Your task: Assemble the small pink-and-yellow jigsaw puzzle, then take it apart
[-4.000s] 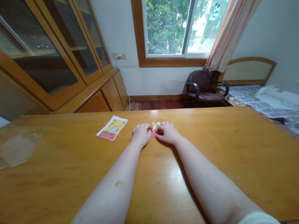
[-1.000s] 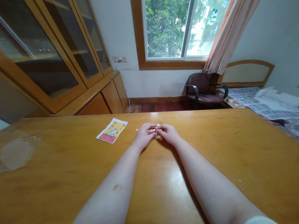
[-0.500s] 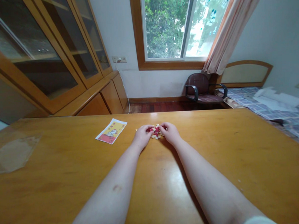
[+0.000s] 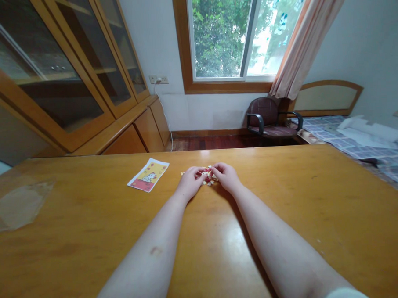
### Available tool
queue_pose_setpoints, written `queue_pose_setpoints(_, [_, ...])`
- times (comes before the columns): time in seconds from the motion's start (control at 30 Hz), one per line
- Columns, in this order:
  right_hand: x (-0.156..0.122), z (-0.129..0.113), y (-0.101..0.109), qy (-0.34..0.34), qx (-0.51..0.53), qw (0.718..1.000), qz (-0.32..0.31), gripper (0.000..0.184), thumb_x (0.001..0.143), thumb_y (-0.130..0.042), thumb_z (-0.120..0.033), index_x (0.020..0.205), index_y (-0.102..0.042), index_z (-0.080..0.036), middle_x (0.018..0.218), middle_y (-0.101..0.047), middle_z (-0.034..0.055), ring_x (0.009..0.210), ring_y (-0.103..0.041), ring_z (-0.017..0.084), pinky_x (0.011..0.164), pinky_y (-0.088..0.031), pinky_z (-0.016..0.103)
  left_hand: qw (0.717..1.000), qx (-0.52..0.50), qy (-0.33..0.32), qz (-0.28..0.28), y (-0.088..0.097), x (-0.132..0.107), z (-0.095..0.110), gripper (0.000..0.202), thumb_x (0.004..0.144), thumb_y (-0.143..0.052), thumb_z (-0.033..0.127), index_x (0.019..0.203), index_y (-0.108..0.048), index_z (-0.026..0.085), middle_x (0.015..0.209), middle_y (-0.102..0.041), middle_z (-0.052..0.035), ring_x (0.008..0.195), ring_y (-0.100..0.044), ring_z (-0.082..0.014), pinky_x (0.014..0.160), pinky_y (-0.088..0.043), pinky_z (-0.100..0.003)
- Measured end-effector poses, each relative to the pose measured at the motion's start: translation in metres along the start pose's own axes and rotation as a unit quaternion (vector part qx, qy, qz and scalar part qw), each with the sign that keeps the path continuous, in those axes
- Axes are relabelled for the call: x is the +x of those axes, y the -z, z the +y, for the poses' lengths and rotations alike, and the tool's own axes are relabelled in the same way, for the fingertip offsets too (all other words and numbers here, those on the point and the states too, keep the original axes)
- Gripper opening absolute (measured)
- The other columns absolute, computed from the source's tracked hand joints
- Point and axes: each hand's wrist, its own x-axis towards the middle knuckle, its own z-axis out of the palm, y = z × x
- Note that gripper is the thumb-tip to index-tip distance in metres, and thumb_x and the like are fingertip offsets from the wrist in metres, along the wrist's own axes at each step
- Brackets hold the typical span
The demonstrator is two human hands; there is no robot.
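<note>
Both my hands meet over a small heap of jigsaw puzzle pieces (image 4: 207, 178), red, yellow and white, near the far middle of the wooden table (image 4: 91, 241). My left hand (image 4: 189, 183) has its fingers curled and pinching at the pieces from the left. My right hand (image 4: 227, 177) does the same from the right, fingertips closed on the heap. Which single pieces each hand grips is too small to make out. A picture card (image 4: 148, 174), yellow and red with a cartoon animal, lies flat to the left of my left hand.
A clear plastic bag (image 4: 18, 207) lies at the table's left edge. Beyond the table stand a glass-door wooden cabinet (image 4: 67, 75), a dark office chair (image 4: 266, 119) under the window, and a bed (image 4: 367, 146) with papers at the right.
The hands have stayed at the heap, fingers working. Four seconds ago a pink piece lay between them; now more red pieces show bunched between the fingertips. The view shifted slightly.
</note>
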Motion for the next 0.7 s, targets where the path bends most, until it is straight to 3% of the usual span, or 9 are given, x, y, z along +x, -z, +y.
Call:
queue_pose_setpoints(0.5, [-0.0021, -0.0006, -0.0010, 0.010, -0.011, 0.999, -0.035, 0.021, 0.081, -0.055, -0.036, 0.078, -0.064, -0.017, 0.070, -0.067, 0.0011, 0.064, -0.058, 0.013, 0.062, -0.045, 0.025, 0.999, -0.036, -0.021, 0.002, 0.0007, -0.0004, 0.0014, 0.022, 0.080, -0.062, 0.025, 0.100, -0.068, 0.021, 0.096, -0.070, -0.0045, 0.086, -0.065, -0.0176, 0.082, -0.052, -0.033])
queue_pose_setpoints(0.7, [-0.0021, -0.0039, 0.0035, 0.019, -0.108, 0.994, -0.028, 0.016, 0.082, -0.054, -0.028, 0.082, -0.067, -0.018, 0.072, -0.066, 0.0016, 0.067, -0.057, 0.015, 0.067, -0.044, 0.027, 0.998, 0.054, -0.038, 0.008, 0.0041, -0.0001, 0.0007, 0.025, 0.081, -0.061, 0.030, 0.103, -0.068, 0.021, 0.101, -0.068, -0.0064, 0.096, -0.062, -0.0209, 0.089, -0.049, -0.035])
